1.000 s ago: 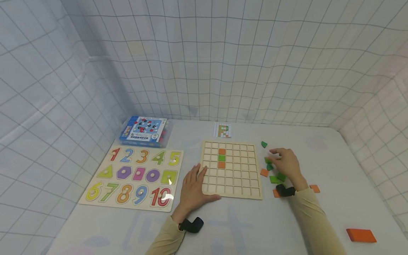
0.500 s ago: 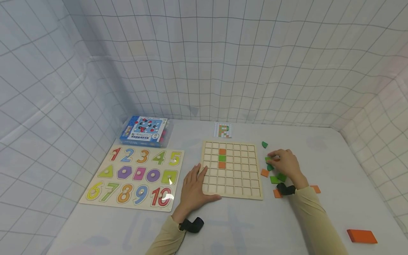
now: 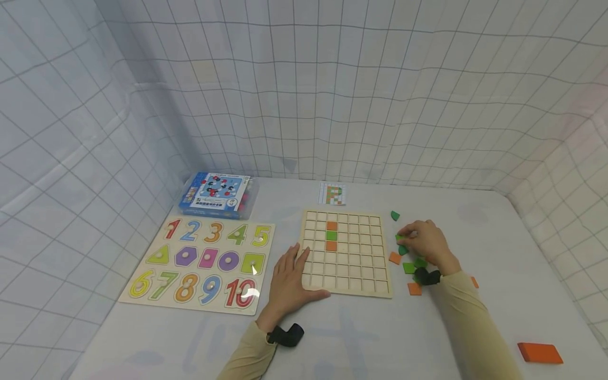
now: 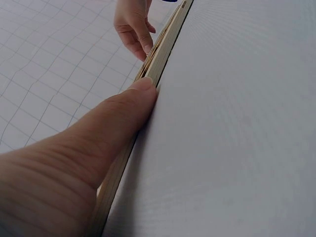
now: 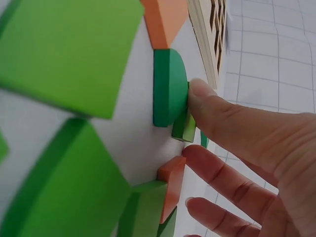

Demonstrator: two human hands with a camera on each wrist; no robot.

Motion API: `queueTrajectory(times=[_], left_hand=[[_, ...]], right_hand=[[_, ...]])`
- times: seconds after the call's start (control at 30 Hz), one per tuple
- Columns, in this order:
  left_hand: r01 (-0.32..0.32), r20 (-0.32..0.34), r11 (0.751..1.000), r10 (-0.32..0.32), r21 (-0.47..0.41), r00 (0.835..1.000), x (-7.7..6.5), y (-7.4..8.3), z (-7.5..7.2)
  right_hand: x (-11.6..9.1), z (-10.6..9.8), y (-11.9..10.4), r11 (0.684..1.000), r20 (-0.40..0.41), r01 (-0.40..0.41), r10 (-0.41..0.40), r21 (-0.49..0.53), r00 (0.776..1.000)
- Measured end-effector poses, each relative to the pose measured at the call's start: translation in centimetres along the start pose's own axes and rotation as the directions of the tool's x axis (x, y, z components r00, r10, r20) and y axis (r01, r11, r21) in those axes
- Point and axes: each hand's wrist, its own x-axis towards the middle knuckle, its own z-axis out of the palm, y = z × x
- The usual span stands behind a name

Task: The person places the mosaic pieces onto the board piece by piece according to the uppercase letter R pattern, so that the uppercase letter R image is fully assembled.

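Observation:
My left hand rests at the near left corner of a wooden grid board, fingers spread on its left side, thumb against the near edge. Two orange square tiles and a green square tile sit in one column of the grid. To the board's right, my right hand pinches a light green tile at the table, its thumb touching it; part of the grip is hidden. Beside that lie a dark green rounded tile, an orange tile and several green tiles.
A number and shape puzzle lies left of the grid board, with a blue boxed set behind it. A small pattern card lies beyond the board. An orange block is at the near right, and a dark green tile farther back.
My right hand has lowered to the light green tile, and its thumb and fingers have closed together there. The left hand stays at the board.

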Motion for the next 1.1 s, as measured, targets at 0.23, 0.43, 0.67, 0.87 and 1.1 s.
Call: queueTrajectory(times=[0.23, 0.43, 0.67, 0.87, 1.1], left_hand=[[-0.006, -0.008, 1.000, 0.006, 0.002, 1.000, 0.0, 0.0, 0.0], [-0.004, -0.004, 1.000, 0.004, -0.003, 1.000, -0.1, -0.1, 0.1], [-0.007, -0.009, 1.000, 0.007, -0.002, 1.000, 0.0, -0.2, 0.1], [-0.006, -0.007, 1.000, 0.006, 0.002, 1.000, -0.1, -0.2, 0.2], [0.000, 0.001, 1.000, 0.000, 0.000, 1.000, -0.1, -0.1, 0.0]], right_hand=[[0.5, -0.1, 0.3, 1.000, 0.040, 0.016, -0.015, -0.011, 0.999], [0.0, 0.1, 0.0, 1.000, 0.023, 0.010, -0.010, -0.011, 1.000], [-0.5, 0.5, -0.9, 0.999, -0.017, 0.006, -0.005, 0.038, 1.000], [-0.4, 1.7, -2.5, 0.993, -0.083, 0.090, -0.083, 0.081, 0.993], [0.3, 3.7, -5.8, 0.979, -0.096, 0.172, -0.161, 0.112, 0.982]])
